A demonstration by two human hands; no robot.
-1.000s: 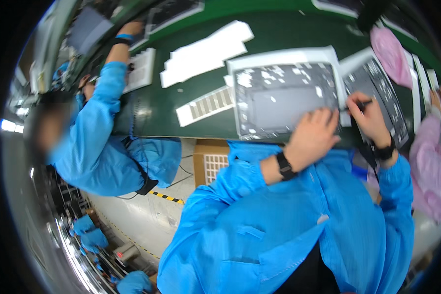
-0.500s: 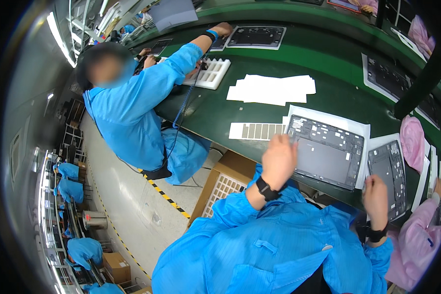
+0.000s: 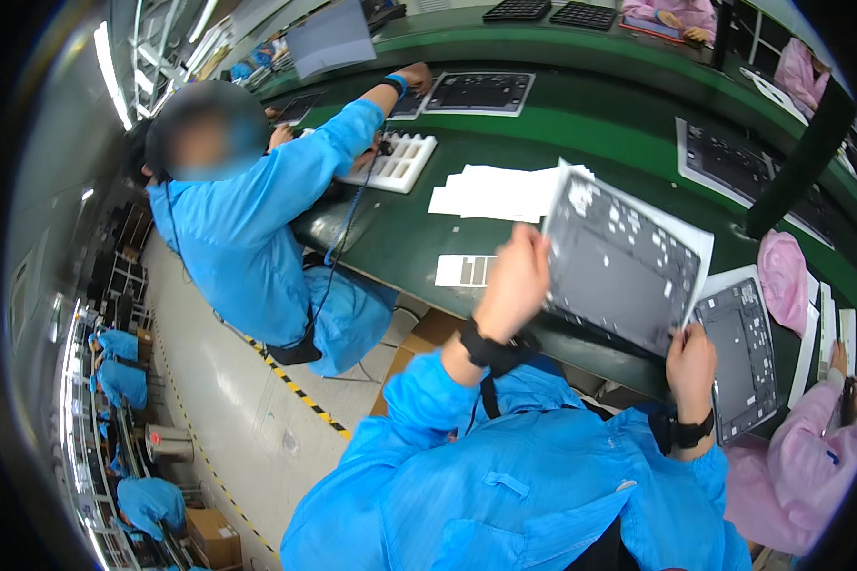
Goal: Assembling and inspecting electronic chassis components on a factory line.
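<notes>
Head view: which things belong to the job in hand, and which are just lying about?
In the job:
dark panel, held by the left hand and right hand
white sheet backing it
probably the card with grey patches and second dark panel, both unheld

Seemingly just lying about:
pink bundle
overlapping white papers

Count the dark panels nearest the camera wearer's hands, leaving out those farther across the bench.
2: one dark panel held between the left hand and the right hand, and a second panel lying just to its right. Others could be hidden beneath.
</notes>
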